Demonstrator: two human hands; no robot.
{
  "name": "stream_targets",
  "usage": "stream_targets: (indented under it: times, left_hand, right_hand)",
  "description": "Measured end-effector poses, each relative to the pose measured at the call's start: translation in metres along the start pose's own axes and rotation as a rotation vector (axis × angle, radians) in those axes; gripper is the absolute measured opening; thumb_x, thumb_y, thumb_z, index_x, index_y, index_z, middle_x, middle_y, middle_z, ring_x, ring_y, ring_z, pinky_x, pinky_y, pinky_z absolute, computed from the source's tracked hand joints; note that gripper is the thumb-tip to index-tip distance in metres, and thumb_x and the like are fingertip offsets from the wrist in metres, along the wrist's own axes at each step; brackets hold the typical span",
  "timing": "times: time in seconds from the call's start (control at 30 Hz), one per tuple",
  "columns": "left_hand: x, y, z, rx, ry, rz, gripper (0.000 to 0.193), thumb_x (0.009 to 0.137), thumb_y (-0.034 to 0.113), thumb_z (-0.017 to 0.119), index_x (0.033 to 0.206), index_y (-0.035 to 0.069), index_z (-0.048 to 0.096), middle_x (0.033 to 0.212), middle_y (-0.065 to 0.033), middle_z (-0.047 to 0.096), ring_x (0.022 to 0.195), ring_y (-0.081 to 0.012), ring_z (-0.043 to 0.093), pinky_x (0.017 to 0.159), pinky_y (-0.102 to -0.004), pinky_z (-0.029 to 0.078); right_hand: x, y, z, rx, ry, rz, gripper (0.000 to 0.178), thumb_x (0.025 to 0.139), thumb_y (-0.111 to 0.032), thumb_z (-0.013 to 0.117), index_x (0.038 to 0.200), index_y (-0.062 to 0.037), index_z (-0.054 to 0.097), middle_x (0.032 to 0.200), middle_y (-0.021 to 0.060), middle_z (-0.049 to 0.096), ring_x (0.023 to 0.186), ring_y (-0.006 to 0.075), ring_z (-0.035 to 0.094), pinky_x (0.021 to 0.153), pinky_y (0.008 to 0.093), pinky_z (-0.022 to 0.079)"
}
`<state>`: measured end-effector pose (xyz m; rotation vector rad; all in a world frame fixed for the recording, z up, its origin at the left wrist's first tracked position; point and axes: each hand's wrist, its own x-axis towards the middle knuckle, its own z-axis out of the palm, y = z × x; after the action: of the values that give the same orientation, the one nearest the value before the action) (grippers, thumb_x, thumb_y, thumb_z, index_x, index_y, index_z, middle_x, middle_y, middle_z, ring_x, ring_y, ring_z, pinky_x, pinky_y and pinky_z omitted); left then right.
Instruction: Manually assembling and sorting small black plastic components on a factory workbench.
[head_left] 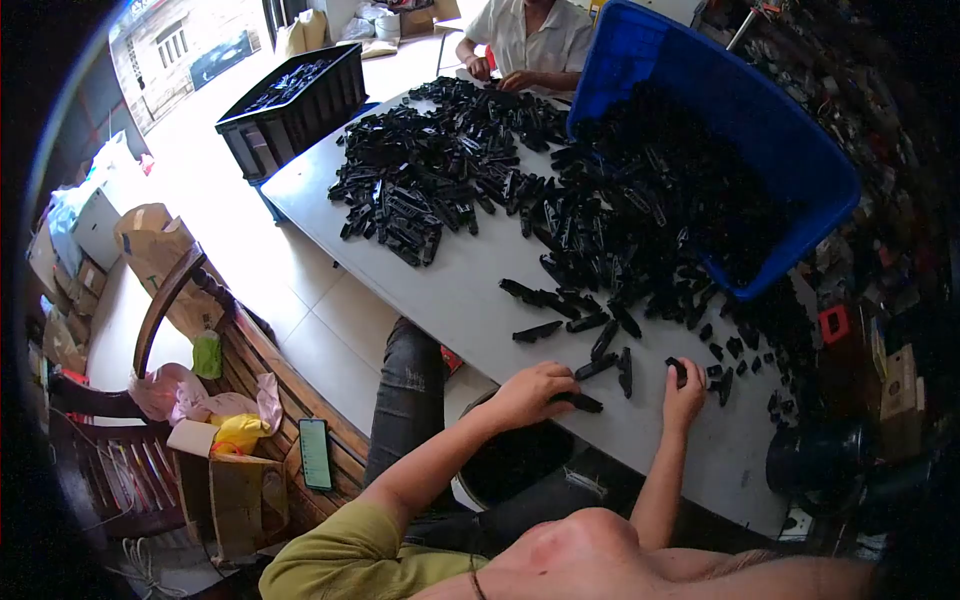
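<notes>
Near the front edge of the table, my left hand (532, 394) is closed on a long black plastic part (580, 402), which sticks out past the fingertips to the right. My right hand (684, 396), to the right of it, pinches a small black plastic piece (677, 370) between thumb and fingers. Several loose long black parts (598, 366) lie on the white tabletop just beyond and between my hands. A few small black pieces (735, 347) are scattered beyond my right hand.
A large heap of black parts (410, 185) covers the far tabletop (330, 205). A tilted blue bin (800, 130) spills more parts at the right. Across the table, a person (530, 45) handles parts. To the left are a black crate (240, 140) and a wooden bench (340, 450) with a phone (314, 455).
</notes>
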<state>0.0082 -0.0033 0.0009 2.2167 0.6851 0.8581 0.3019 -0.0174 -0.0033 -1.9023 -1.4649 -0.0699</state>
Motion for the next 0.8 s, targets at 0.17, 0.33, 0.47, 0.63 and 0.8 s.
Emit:
stream_targets:
  times: [0.17,0.33,0.47,0.63,0.8]
  left_hand:
    - [-0.0007,0.0008,0.0004,0.005,0.005,-0.004,0.024,0.078,0.015,0.067,0.099,0.005,0.060,0.097,-0.0118,0.058,0.095,-0.0322,0.054,0.082,-0.0412,0.045]
    - [0.0000,0.0008,0.0000,0.010,0.002,-0.007,0.025,0.078,0.015,0.068,0.099,0.005,0.060,0.098,-0.0117,0.058,0.095,-0.0321,0.055,0.082,-0.0410,0.045]
    - [0.0014,0.0018,-0.0017,0.011,0.004,0.007,0.025,0.078,0.015,0.068,0.099,0.005,0.060,0.098,-0.0117,0.058,0.094,-0.0322,0.055,0.082,-0.0410,0.045]
    - [0.0008,0.0020,-0.0017,0.020,0.002,-0.006,0.024,0.078,0.015,0.067,0.099,0.005,0.060,0.097,-0.0117,0.058,0.094,-0.0324,0.055,0.082,-0.0411,0.046]
    - [0.0009,0.0006,-0.0005,0.012,0.012,0.012,0.023,0.079,0.015,0.066,0.099,0.005,0.060,0.097,-0.0119,0.058,0.093,-0.0327,0.055,0.081,-0.0412,0.046]
  right_hand:
    - [-0.0004,-0.0015,-0.0012,-0.013,-0.024,0.022,0.022,0.088,-0.019,0.061,0.106,-0.0056,0.061,0.103,0.0084,0.059,0.080,0.0238,0.061,0.068,0.0348,0.050]
    - [-0.0002,0.0010,0.0010,0.003,0.000,0.000,0.022,0.088,-0.018,0.062,0.106,-0.0054,0.062,0.101,0.0080,0.059,0.077,0.0228,0.061,0.066,0.0348,0.050]
    - [0.0010,0.0018,0.0016,-0.005,0.023,-0.029,0.022,0.087,-0.017,0.062,0.105,-0.0049,0.062,0.100,0.0080,0.059,0.076,0.0225,0.061,0.066,0.0341,0.050]
    - [0.0010,-0.0049,-0.0010,-0.011,-0.003,0.010,0.022,0.087,-0.018,0.062,0.105,-0.0049,0.062,0.100,0.0084,0.058,0.078,0.0225,0.061,0.068,0.0340,0.050]
    - [0.0000,0.0006,0.0005,-0.037,0.033,-0.052,0.022,0.088,-0.019,0.061,0.105,-0.0052,0.062,0.101,0.0086,0.058,0.080,0.0239,0.061,0.069,0.0351,0.050]
